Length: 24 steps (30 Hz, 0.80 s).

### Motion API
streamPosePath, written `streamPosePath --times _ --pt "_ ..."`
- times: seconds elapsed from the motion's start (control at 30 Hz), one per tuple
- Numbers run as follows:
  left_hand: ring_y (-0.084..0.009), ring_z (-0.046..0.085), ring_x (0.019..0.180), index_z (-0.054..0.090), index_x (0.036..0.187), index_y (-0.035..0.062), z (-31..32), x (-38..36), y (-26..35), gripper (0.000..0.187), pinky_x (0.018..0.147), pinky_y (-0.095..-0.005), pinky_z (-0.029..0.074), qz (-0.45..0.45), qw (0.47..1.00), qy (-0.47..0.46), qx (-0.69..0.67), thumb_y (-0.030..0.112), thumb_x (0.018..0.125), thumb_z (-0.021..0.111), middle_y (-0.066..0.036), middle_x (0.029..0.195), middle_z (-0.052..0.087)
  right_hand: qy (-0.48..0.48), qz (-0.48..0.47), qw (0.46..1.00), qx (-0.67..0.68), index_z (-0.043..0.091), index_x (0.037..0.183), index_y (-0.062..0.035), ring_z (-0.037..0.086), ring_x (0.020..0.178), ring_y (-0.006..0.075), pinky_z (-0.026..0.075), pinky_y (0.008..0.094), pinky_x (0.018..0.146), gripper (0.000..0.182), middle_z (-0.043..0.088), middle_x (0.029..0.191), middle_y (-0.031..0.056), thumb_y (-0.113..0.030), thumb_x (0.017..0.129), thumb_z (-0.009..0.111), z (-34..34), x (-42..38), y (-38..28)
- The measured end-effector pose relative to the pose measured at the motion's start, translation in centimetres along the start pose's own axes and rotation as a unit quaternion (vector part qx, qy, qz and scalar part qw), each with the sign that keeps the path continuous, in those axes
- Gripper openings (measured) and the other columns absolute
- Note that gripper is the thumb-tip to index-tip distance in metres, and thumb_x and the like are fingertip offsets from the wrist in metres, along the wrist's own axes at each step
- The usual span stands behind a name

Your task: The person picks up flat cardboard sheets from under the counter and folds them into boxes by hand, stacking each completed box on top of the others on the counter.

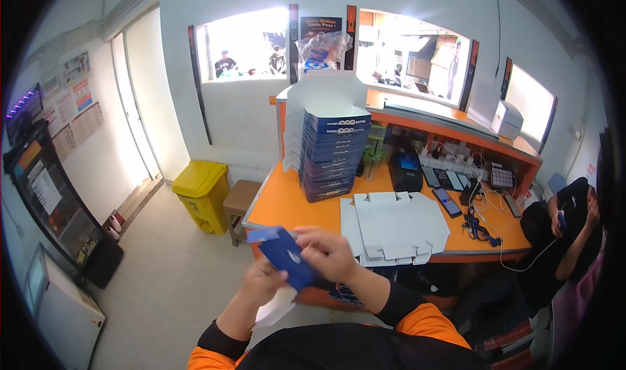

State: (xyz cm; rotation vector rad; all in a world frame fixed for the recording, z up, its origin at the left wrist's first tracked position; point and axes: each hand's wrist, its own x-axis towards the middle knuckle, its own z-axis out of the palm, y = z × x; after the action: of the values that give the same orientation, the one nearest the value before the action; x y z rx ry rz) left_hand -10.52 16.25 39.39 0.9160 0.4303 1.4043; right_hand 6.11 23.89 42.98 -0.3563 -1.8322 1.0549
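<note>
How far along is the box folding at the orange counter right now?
Looks done: a tall stack of folded blue boxes stands on the orange counter. In hand: the left hand and right hand grip one blue box blank, partly folded. Left: a pile of flat white blanks lies unfolded beside the stack.

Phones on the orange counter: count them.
4 in a row on the counter: three side by side, one nearer. Others may hide among the cables.
</note>
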Motion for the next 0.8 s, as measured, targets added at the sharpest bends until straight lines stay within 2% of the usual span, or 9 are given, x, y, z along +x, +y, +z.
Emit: streamPosePath --times 0.03,0.13,0.23,0.3,0.37,0.47,0.6,0.7,0.8 --pt "-0.0239 0.059 0.095 0.040 0.122 0.0007 -0.4 -0.7 -0.3 0.045 0.075 -0.0322 0.052 -0.055 0.998 -0.037 0.002 -0.004 0.079 0.052 -0.014 0.110 0.055 0.023 0.141 0.979 0.145 0.060 0.098 0.0000 0.057 0.089 0.0172 0.046 0.0306 0.079 0.029 0.060 0.100 0.0108 -0.014 0.073 0.063 -0.4 0.3 -0.1" --pt "-0.0243 0.058 0.097 0.041 0.121 -0.0014 -0.2 -2.2 -1.8 0.043 0.076 -0.0345 0.051 -0.163 0.974 -0.134 -0.086 -0.006 0.079 0.051 -0.015 0.109 0.055 -0.079 0.263 0.928 0.253 0.055 0.107 0.0032 0.056 0.082 0.0120 0.046 0.0263 0.074 0.041 0.060 0.092 0.0087 -0.019 0.073 0.063 -1.3 2.3 0.6" --pt "-0.0236 0.060 0.089 0.042 0.119 -0.0017 0.2 -3.3 -3.8 0.038 0.066 -0.0335 0.054 -0.228 0.960 -0.143 -0.078 -0.003 0.082 0.051 -0.013 0.104 0.057 -0.452 0.288 0.823 0.187 0.053 0.105 0.0055 0.057 0.080 0.0129 0.045 0.0236 0.071 0.047 0.059 0.089 0.0093 -0.020 0.068 0.067 -1.8 2.4 2.5" --pt "-0.0235 0.061 0.088 0.046 0.115 -0.0025 0.7 -3.6 -4.8 0.033 0.065 -0.0341 0.055 -0.253 0.955 -0.134 -0.078 -0.002 0.082 0.051 -0.013 0.103 0.057 -0.527 0.293 0.761 0.240 0.057 0.088 0.0027 0.056 0.074 0.0138 0.044 0.0232 0.067 0.034 0.059 0.081 0.0067 -0.017 0.061 0.068 -1.6 2.3 1.2" --pt "-0.0228 0.055 0.103 0.046 0.116 -0.0027 1.0 -3.5 -4.9 0.038 0.089 -0.0366 0.044 -0.258 0.945 -0.134 -0.151 -0.007 0.079 0.054 -0.012 0.111 0.055 -0.516 0.232 0.813 0.141 0.057 0.086 0.0012 0.056 0.073 0.0140 0.044 0.0237 0.066 0.032 0.058 0.079 0.0063 -0.014 0.060 0.069 -1.8 3.1 -0.5" --pt "-0.0220 0.055 0.104 0.046 0.116 -0.0029 -1.6 -3.4 -7.2 0.037 0.092 -0.0364 0.042 -0.243 0.926 -0.165 -0.237 -0.006 0.079 0.054 -0.011 0.111 0.055 -0.399 0.181 0.897 -0.051 0.056 0.084 0.0009 0.055 0.073 0.0130 0.045 0.0246 0.064 0.027 0.055 0.079 0.0060 -0.010 0.063 0.070 -2.0 3.9 -0.4" --pt "-0.0200 0.056 0.102 0.046 0.117 -0.0022 0.1 -2.8 -5.4 0.041 0.091 -0.0355 0.043 -0.293 0.934 -0.166 -0.123 -0.004 0.078 0.057 -0.012 0.112 0.055 -0.630 0.172 0.757 0.024 0.059 0.081 -0.0002 0.053 0.079 0.0136 0.042 0.0265 0.070 0.020 0.055 0.079 0.0057 -0.009 0.067 0.070 -1.1 3.8 -0.6" --pt "-0.0247 0.056 0.102 0.041 0.122 -0.0028 -0.1 -2.8 -5.2 0.047 0.090 -0.0392 0.043 -0.271 0.945 -0.162 -0.081 -0.002 0.078 0.059 -0.015 0.113 0.055 -0.619 0.209 0.755 0.055 0.059 0.085 0.0004 0.054 0.074 0.0125 0.042 0.0250 0.066 0.020 0.056 0.080 0.0051 -0.009 0.069 0.069 -1.1 3.6 0.7" --pt "-0.0273 0.057 0.098 0.037 0.125 -0.0022 -2.7 -1.6 -2.8 0.052 0.082 -0.0414 0.048 -0.204 0.943 -0.234 -0.120 0.008 0.080 0.060 -0.017 0.106 0.057 -0.505 0.219 0.832 0.063 0.061 0.091 0.0000 0.052 0.067 0.0085 0.041 0.0210 0.061 0.022 0.056 0.072 0.0019 -0.008 0.071 0.067 -2.4 4.3 -0.2"
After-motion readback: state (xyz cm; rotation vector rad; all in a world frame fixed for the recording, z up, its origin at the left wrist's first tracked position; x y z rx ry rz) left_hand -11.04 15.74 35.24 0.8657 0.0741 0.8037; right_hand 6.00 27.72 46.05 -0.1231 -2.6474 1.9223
